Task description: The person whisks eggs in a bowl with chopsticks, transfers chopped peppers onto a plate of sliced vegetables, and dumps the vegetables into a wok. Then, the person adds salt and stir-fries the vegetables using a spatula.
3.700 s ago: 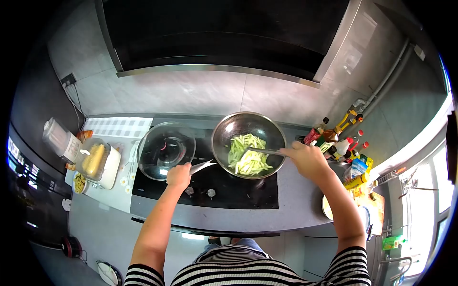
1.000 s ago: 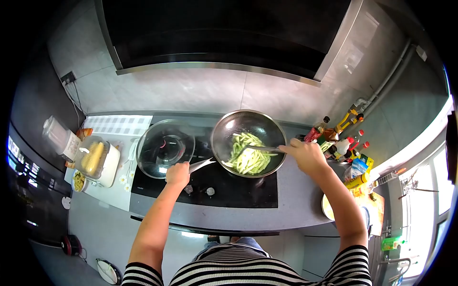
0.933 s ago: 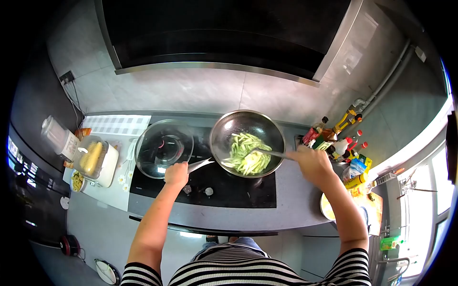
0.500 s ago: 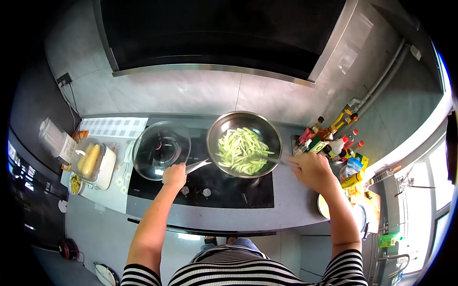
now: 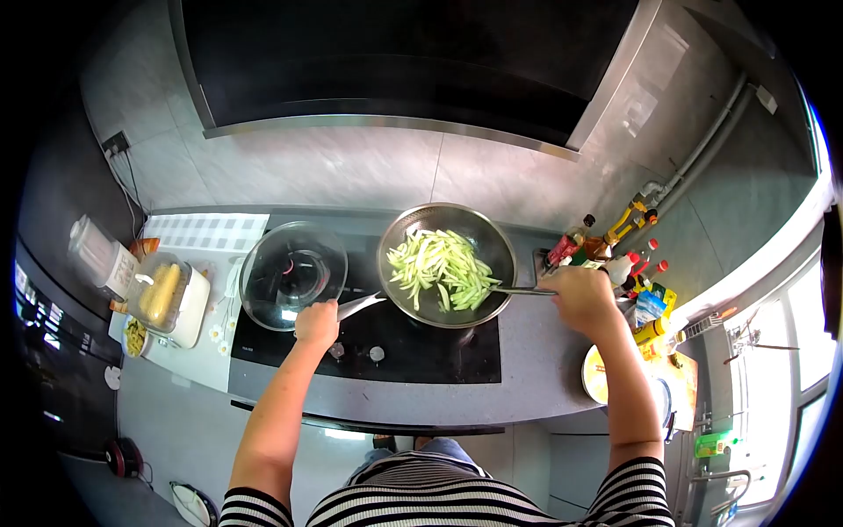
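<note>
My left hand (image 5: 316, 324) is closed around the metal handle (image 5: 358, 306) of a wok (image 5: 493, 244) on the right side of the stove. Pale green vegetable strips (image 5: 439, 268) lie in the wok, heaped toward its left and middle. In my right hand (image 5: 580, 297) is the handle of a spatula (image 5: 524, 291). Its shaft reaches leftward over the wok's rim, and its blade is hidden among the strips. A clear glass lid (image 5: 294, 277) rests over the left side of the stove, just beyond my left hand.
Several sauce bottles (image 5: 645, 255) crowd the counter right of the wok. Nearer me are a bowl (image 5: 595, 376) and a wooden board (image 5: 688, 378). At left stand a white appliance with corn in its clear container (image 5: 162, 294) and a small dish (image 5: 135, 337). The stove (image 5: 439, 356) has knobs in front.
The spatula, blurred earlier, now shows clearly. My right hand has shifted slightly right and up. The vegetable strips have spread toward the left and changed their arrangement. My left hand stays on the handle.
</note>
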`<state>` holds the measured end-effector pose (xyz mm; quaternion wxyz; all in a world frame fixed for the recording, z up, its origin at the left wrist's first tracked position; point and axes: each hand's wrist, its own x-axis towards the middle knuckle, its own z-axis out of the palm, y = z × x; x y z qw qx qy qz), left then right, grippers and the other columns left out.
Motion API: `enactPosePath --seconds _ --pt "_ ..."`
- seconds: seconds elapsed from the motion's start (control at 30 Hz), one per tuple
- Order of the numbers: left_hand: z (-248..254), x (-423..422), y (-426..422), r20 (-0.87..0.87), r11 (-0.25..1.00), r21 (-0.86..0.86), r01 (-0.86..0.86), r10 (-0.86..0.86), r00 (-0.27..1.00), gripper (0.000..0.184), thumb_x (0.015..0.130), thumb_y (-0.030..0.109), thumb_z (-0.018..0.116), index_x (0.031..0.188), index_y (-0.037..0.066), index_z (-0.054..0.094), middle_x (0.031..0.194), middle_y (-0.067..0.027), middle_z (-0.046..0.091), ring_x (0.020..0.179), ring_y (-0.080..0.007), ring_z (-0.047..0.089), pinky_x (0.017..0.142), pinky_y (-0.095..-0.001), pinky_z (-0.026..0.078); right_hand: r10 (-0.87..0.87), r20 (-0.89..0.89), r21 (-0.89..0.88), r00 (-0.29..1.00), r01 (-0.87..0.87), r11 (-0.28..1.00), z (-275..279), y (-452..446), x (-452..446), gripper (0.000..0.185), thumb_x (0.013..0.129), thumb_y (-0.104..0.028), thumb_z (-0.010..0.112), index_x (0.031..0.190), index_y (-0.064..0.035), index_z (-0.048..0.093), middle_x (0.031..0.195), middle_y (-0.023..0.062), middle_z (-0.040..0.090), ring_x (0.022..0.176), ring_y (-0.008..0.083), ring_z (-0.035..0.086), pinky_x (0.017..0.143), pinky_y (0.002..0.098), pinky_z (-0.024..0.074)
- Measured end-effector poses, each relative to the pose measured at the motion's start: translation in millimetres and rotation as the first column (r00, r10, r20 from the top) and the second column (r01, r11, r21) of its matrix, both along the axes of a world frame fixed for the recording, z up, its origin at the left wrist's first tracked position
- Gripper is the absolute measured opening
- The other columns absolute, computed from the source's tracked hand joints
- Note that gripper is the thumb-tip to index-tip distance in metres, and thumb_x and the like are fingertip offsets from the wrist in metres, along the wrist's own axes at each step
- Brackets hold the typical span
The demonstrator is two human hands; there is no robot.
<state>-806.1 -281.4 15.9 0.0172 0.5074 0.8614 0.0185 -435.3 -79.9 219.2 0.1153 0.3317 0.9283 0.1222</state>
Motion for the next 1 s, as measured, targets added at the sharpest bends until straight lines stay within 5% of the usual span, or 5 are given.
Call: enactPosePath --seconds 0.2,0.43,0.57,0.67,1.0 --pt "3.3 0.6 -0.8 0.001 1.000 -0.001 0.018 -0.018 1.000 0.019 0.077 0.017 0.071 0.093 0.008 0.064 0.085 -0.0139 0.069 0.079 -0.0325 0.069 0.070 -0.0421 0.056 -0.157 -0.229 -0.011 0.961 0.158 0.987 -51.6 6.3 -46.8 0.021 0.083 -0.013 0.057 0.099 -0.0167 0.070 0.097 0.0104 0.066 0.084 0.0298 0.069 0.068 0.0397 0.0551" --pt "5.2 3.0 -0.4 0.023 1.000 -0.009 -0.004 0.004 1.000 0.020 0.077 0.017 0.071 0.093 0.008 0.063 0.084 -0.0142 0.069 0.079 -0.0324 0.069 0.070 -0.0420 0.056 -0.431 -0.053 -0.001 0.901 0.432 0.902 -64.3 54.2 -32.5 0.024 0.083 -0.015 0.054 0.094 -0.0076 0.073 0.095 0.0172 0.071 0.089 0.0322 0.069 0.076 0.0395 0.0552" --pt "3.3 5.1 -1.6 0.014 1.000 -0.001 0.002 -0.002 1.000 0.019 0.077 0.016 0.071 0.092 0.008 0.063 0.082 -0.0143 0.069 0.078 -0.0327 0.069 0.070 -0.0424 0.056 -0.561 -0.084 -0.661 0.823 0.375 0.650 -118.3 79.1 -35.1 0.032 0.089 -0.031 0.055 0.100 -0.0051 0.070 0.088 0.0224 0.069 0.090 0.0325 0.068 0.076 0.0445 0.0534" --pt "3.3 2.8 -1.0 0.028 1.000 -0.023 -0.019 0.019 0.999 0.025 0.077 0.019 0.073 0.096 0.008 0.063 0.085 -0.0153 0.069 0.080 -0.0337 0.069 0.071 -0.0439 0.055 -0.342 -0.349 -0.367 0.873 0.208 0.907 -118.6 52.0 -20.6 0.032 0.088 -0.038 0.057 0.099 -0.0104 0.070 0.085 0.0212 0.068 0.084 0.0342 0.068 0.074 0.0464 0.0527" --pt "7.0 4.5 0.5 0.040 0.999 -0.040 -0.023 0.025 0.999 0.021 0.079 0.017 0.069 0.096 0.007 0.063 0.085 -0.0155 0.069 0.080 -0.0337 0.069 0.070 -0.0441 0.056 -0.388 -0.270 -0.159 0.881 0.357 0.921 -102.1 104.5 -16.2 0.028 0.087 -0.036 0.058 0.089 -0.0128 0.073 0.089 0.0172 0.069 0.087 0.0355 0.067 0.076 0.0446 0.0529"
